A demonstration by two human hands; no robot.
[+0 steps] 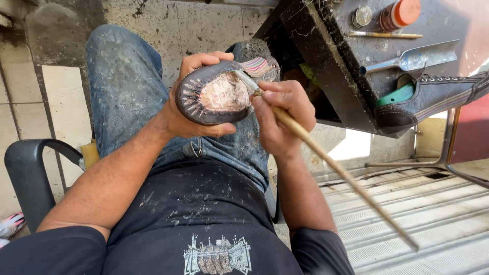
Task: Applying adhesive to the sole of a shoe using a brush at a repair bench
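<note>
The left hand is clamped around a dark shoe held sole-side up above the person's lap, thumb along its lower rim and fingers curled over the top edge, so the pale inner bottom faces the camera. The right hand is closed on a long wooden-handled brush, its tip touching the shoe's bottom near the toe end. On the dark workbench, a second dark shoe hangs over the near edge, with a metal trowel and an orange-capped bottle farther back.
</note>
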